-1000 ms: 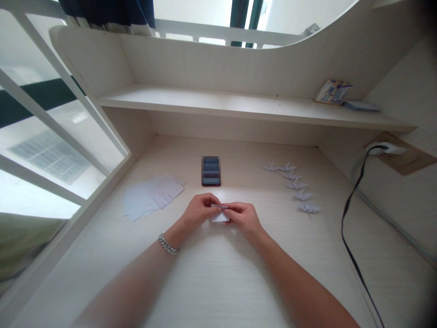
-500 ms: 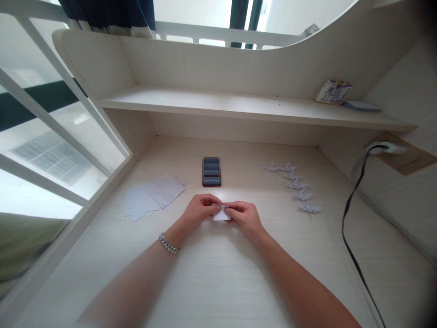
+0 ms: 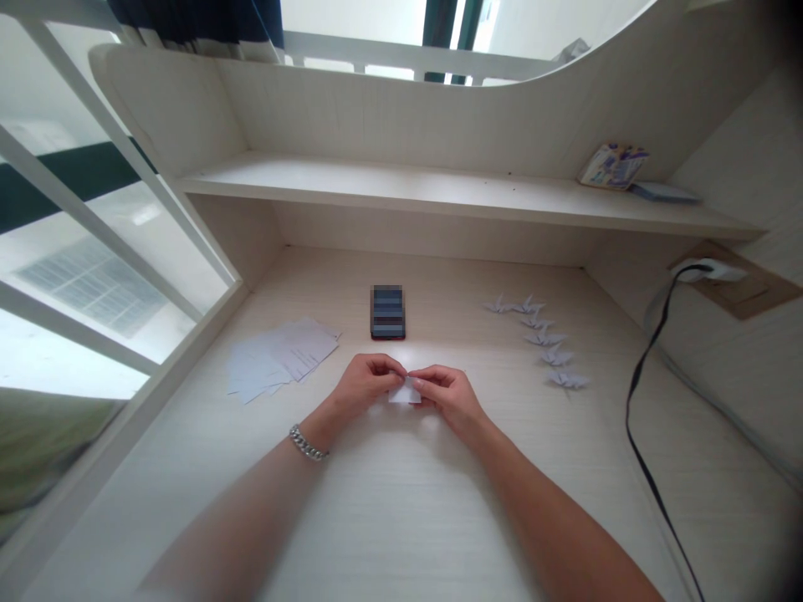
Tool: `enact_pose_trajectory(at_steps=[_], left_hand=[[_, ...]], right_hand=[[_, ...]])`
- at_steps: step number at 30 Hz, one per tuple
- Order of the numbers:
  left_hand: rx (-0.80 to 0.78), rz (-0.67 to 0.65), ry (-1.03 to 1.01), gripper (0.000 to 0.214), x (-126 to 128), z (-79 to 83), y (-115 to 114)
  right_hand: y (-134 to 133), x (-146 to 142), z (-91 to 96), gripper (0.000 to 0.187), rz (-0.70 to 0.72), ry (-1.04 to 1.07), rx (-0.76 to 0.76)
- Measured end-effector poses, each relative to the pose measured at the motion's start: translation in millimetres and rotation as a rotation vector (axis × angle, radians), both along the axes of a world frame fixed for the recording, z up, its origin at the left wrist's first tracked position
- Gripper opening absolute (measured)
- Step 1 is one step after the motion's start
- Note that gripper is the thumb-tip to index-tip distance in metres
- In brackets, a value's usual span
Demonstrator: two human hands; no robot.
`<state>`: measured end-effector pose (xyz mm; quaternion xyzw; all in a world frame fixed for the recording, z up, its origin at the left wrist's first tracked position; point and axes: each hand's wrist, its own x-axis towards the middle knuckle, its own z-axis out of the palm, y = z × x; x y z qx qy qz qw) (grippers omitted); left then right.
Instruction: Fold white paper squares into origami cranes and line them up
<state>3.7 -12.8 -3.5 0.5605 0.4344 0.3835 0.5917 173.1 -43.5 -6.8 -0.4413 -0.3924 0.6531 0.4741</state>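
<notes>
Between my two hands is a small folded piece of white paper (image 3: 403, 395), just above or on the desk. My left hand (image 3: 369, 380), with a silver chain bracelet (image 3: 307, 443) on its wrist, pinches the paper's upper left part. The thumb and fingers of my right hand (image 3: 447, 393) grip its right side. Fingertips of both hands meet at the top of the paper and cover its upper edge. A phone (image 3: 387, 313) lies flat just beyond my hands. Several folded white paper cranes (image 3: 545, 339) stand in a curved row to the right.
Loose white paper sheets (image 3: 282, 359) are fanned out on the left of the desk (image 3: 389, 518). A black cable (image 3: 640, 376) runs from a wall socket (image 3: 744, 280) down the right side. Above the desk's back, a shelf (image 3: 401, 184) carries a small patterned packet (image 3: 613, 165).
My fingertips have shifted slightly on the folded paper, with the left thumb a little closer to its top edge. Both hands keep their hold, and the view has moved very slightly.
</notes>
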Motion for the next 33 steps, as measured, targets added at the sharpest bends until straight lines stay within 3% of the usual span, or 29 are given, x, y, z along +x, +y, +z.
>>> enact_pose_trajectory(at_steps=[5,17,33], left_hand=[[0.035,-0.049,0.046,0.014,-1.5,0.3,0.1],[0.025,-0.031,-0.015,0.014,-1.6,-1.2,0.2],[0.085,-0.087,0.047,0.016,-0.7,-1.0,-0.8]], right_hand=[[1.5,-0.5,0.9,0.031,0.000,0.041,-0.073],[1.1,-1.8,6.9,0.018,-0.005,-0.045,-0.008],[2.8,7.2,6.2,0.020,0.102,0.062,-0.126]])
